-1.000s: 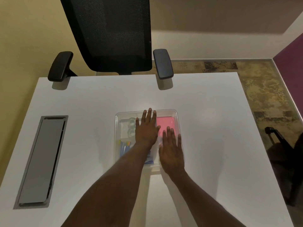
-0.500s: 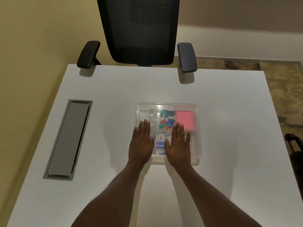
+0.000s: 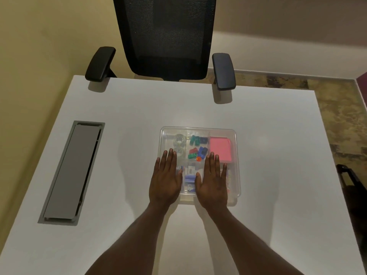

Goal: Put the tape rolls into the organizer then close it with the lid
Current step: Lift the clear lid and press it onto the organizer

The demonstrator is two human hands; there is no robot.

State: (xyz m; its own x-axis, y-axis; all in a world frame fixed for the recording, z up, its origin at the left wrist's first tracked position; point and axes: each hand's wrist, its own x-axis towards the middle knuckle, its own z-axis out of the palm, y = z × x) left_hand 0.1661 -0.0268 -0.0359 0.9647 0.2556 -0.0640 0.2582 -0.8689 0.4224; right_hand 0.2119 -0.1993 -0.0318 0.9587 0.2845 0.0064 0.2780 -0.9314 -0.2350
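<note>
Organizer [image 3: 234,135] sits mid-worktop [image 3: 268,155], clear plastic, with the clear lid [image 3: 200,130] on top of it. Both hands rest palm-down on the near half of the lid, fingers straight and spread, gripping nothing. Left hand [image 3: 165,180] covers the near-left corner, its outer edge hanging just past the organizer's left wall. Right hand [image 3: 212,181] is beside it on the near-centre, a narrow gap between the two thumbs.

Tape rolls [image 3: 178,143] are inside, in the far-left compartment: clear, stacked front to back, the nearest one just ahead of the left fingertips [image 3: 170,152]. Exact count hard to tell through the plastic.

Other contents: small green, blue and red pieces [image 3: 197,147] in the far-centre compartment, pink pad [image 3: 220,148] far-right, just ahead of the right fingertips. Blue-white items [image 3: 189,176] show between the hands.

Grey cable hatch [image 3: 71,171] well to the left in the worktop. Black mesh chair [image 3: 164,36] at the far edge.
</note>
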